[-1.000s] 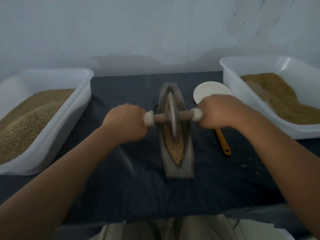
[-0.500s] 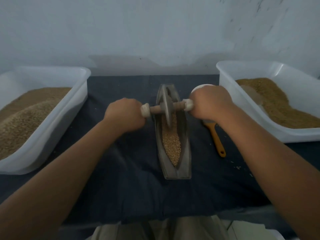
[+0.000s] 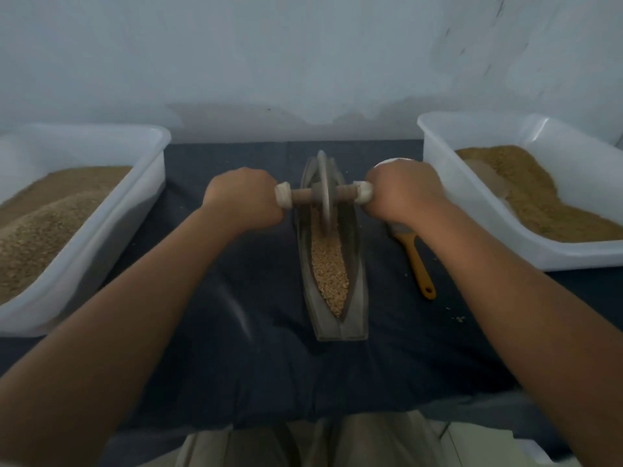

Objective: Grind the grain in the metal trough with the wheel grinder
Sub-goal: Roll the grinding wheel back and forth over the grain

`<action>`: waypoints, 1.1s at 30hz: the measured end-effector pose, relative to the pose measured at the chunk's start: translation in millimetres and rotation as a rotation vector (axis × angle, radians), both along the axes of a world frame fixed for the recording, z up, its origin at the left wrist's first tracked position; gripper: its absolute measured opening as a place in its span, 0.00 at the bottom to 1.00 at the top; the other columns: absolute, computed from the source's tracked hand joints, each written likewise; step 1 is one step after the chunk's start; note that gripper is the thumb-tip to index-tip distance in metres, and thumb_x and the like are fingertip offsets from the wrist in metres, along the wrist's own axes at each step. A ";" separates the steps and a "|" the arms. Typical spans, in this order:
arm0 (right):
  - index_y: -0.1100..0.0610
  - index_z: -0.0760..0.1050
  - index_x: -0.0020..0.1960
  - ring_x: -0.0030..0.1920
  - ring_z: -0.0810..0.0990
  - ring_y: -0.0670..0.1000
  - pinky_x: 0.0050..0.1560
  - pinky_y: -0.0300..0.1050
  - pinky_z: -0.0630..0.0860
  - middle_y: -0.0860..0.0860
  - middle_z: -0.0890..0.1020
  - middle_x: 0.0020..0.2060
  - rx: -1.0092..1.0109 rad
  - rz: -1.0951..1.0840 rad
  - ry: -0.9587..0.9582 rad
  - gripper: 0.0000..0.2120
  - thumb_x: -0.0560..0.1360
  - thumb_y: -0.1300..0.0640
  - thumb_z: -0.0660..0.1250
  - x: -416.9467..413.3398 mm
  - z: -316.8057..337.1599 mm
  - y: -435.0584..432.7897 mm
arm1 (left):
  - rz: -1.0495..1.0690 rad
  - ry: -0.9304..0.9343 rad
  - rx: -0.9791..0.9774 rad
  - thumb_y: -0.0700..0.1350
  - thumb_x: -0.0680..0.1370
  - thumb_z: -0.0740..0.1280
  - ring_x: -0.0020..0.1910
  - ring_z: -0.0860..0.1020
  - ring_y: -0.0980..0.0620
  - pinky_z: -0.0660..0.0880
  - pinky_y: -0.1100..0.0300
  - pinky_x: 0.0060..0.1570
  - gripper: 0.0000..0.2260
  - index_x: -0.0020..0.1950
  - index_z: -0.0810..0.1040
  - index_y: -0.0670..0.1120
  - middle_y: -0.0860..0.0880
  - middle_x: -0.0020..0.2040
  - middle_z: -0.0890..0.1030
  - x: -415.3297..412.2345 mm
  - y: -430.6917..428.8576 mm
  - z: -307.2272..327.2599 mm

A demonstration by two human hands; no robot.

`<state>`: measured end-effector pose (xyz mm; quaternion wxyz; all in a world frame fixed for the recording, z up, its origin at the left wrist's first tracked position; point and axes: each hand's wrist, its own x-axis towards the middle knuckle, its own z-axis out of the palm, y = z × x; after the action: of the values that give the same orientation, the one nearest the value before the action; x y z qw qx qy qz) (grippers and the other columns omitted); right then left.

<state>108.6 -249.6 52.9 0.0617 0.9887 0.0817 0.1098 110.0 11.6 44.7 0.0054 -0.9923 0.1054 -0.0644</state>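
Left hand (image 3: pixel 244 197) and right hand (image 3: pixel 401 193) each grip the wheel grinder (image 3: pixel 324 192) axle ends (heavy, rigid disc); grain (image 3: pixel 328 267) shifts loosely.

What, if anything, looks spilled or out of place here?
Only a small spill: a few loose grains lie on the dark cloth right of the metal trough, near the orange scoop handle. The left hand and right hand grip the wheel grinder normally.
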 end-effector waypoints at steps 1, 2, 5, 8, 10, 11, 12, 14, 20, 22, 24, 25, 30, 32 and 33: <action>0.49 0.74 0.34 0.32 0.73 0.48 0.32 0.43 0.65 0.47 0.77 0.31 0.010 0.012 0.045 0.14 0.76 0.47 0.67 -9.4 -0.2 -2.3 | -0.021 0.026 -0.007 0.56 0.72 0.67 0.34 0.77 0.47 0.75 0.55 0.36 0.11 0.36 0.75 0.49 0.51 0.36 0.78 -10.8 3.6 -1.5; 0.49 0.74 0.33 0.33 0.75 0.48 0.33 0.44 0.68 0.47 0.77 0.31 0.017 0.037 0.103 0.14 0.76 0.46 0.67 -22.9 -0.9 -6.3 | -0.052 0.038 -0.010 0.57 0.71 0.66 0.33 0.77 0.49 0.73 0.56 0.34 0.11 0.35 0.75 0.50 0.52 0.34 0.78 -24.4 8.8 -4.3; 0.46 0.76 0.33 0.29 0.77 0.43 0.28 0.41 0.67 0.46 0.79 0.28 0.038 0.090 0.308 0.15 0.69 0.37 0.63 -69.4 -4.5 -23.3 | -0.178 -0.053 0.030 0.61 0.69 0.63 0.26 0.72 0.55 0.65 0.61 0.27 0.13 0.32 0.72 0.53 0.56 0.27 0.74 -70.5 24.8 -13.4; 0.46 0.75 0.32 0.28 0.77 0.42 0.27 0.41 0.66 0.45 0.79 0.27 0.069 0.104 0.308 0.17 0.68 0.35 0.59 -76.6 -9.8 -25.4 | -0.203 -0.083 0.058 0.62 0.68 0.61 0.25 0.72 0.55 0.64 0.62 0.26 0.14 0.31 0.71 0.53 0.56 0.26 0.73 -70.1 26.4 -12.2; 0.48 0.75 0.33 0.33 0.78 0.47 0.33 0.45 0.74 0.45 0.79 0.30 0.077 0.056 0.227 0.16 0.73 0.38 0.63 -53.7 -9.2 -14.1 | -0.123 -0.048 0.057 0.60 0.69 0.62 0.30 0.76 0.50 0.70 0.59 0.31 0.13 0.33 0.74 0.51 0.54 0.30 0.76 -43.6 13.6 -3.6; 0.48 0.75 0.34 0.35 0.79 0.49 0.38 0.48 0.77 0.46 0.79 0.32 0.092 0.019 0.178 0.16 0.75 0.40 0.64 -39.6 -7.7 -8.5 | -0.078 -0.058 0.062 0.59 0.70 0.64 0.32 0.77 0.48 0.72 0.57 0.33 0.13 0.34 0.74 0.51 0.53 0.32 0.77 -27.4 6.4 1.8; 0.49 0.75 0.34 0.36 0.79 0.50 0.41 0.50 0.78 0.47 0.79 0.33 0.106 -0.014 0.138 0.15 0.76 0.42 0.65 -26.3 -6.3 -4.7 | -0.042 -0.074 0.068 0.59 0.71 0.65 0.33 0.77 0.47 0.73 0.56 0.35 0.13 0.35 0.75 0.50 0.53 0.34 0.77 -13.2 0.4 6.5; 0.50 0.74 0.34 0.35 0.78 0.50 0.39 0.47 0.74 0.48 0.78 0.33 0.096 -0.051 0.078 0.14 0.77 0.46 0.67 -6.9 -6.0 0.1 | -0.007 -0.092 0.067 0.58 0.72 0.67 0.32 0.75 0.48 0.72 0.56 0.35 0.14 0.35 0.75 0.49 0.52 0.34 0.77 5.0 -6.7 9.2; 0.47 0.75 0.34 0.33 0.78 0.47 0.33 0.45 0.72 0.46 0.79 0.31 0.048 0.047 0.253 0.13 0.74 0.43 0.66 -52.5 -7.4 -13.5 | -0.131 0.016 -0.008 0.63 0.67 0.62 0.29 0.76 0.53 0.69 0.60 0.29 0.16 0.32 0.74 0.50 0.54 0.29 0.76 -41.8 21.1 -15.4; 0.47 0.74 0.32 0.29 0.77 0.45 0.28 0.42 0.67 0.46 0.78 0.28 0.015 0.096 0.289 0.13 0.71 0.41 0.64 -72.9 -6.6 -17.8 | -0.152 0.014 -0.054 0.65 0.65 0.59 0.25 0.74 0.57 0.64 0.62 0.26 0.18 0.30 0.73 0.51 0.55 0.25 0.74 -61.7 30.5 -25.6; 0.47 0.72 0.32 0.30 0.77 0.47 0.30 0.44 0.72 0.46 0.77 0.29 0.000 0.103 0.209 0.13 0.72 0.42 0.64 -69.0 -3.2 -12.9 | -0.124 0.037 -0.115 0.66 0.64 0.56 0.25 0.74 0.56 0.64 0.61 0.26 0.19 0.30 0.72 0.50 0.55 0.25 0.74 -61.7 32.0 -31.3; 0.47 0.72 0.34 0.33 0.78 0.48 0.35 0.47 0.76 0.46 0.78 0.32 0.005 0.091 0.175 0.12 0.74 0.44 0.65 -60.3 -1.4 -7.0 | -0.097 0.043 -0.130 0.65 0.65 0.56 0.26 0.75 0.55 0.65 0.61 0.26 0.19 0.30 0.73 0.50 0.54 0.26 0.75 -55.1 28.7 -31.4; 0.52 0.75 0.44 0.51 0.83 0.58 0.55 0.53 0.79 0.54 0.84 0.48 0.048 -0.016 0.051 0.07 0.80 0.54 0.67 -13.6 3.1 12.2 | 0.034 -0.004 -0.083 0.59 0.70 0.65 0.34 0.78 0.48 0.78 0.54 0.36 0.13 0.34 0.75 0.49 0.52 0.35 0.79 4.4 7.2 -13.0; 0.55 0.79 0.51 0.55 0.83 0.59 0.60 0.57 0.78 0.56 0.84 0.52 0.061 -0.036 0.080 0.05 0.82 0.55 0.66 -12.1 0.6 14.3 | 0.026 0.034 -0.083 0.58 0.70 0.66 0.35 0.79 0.48 0.79 0.54 0.38 0.12 0.35 0.76 0.50 0.52 0.36 0.79 7.7 5.5 -9.4; 0.56 0.80 0.53 0.56 0.83 0.59 0.61 0.58 0.78 0.55 0.84 0.53 0.057 -0.028 0.101 0.06 0.82 0.55 0.66 -17.1 1.0 14.1 | 0.015 0.047 -0.078 0.58 0.70 0.66 0.35 0.79 0.48 0.79 0.54 0.38 0.12 0.36 0.76 0.50 0.52 0.36 0.79 1.4 6.7 -9.4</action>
<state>91.5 -235.5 53.9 0.0307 0.9953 0.0678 0.0614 111.4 18.3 35.2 -0.0352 -0.9938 0.0953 -0.0453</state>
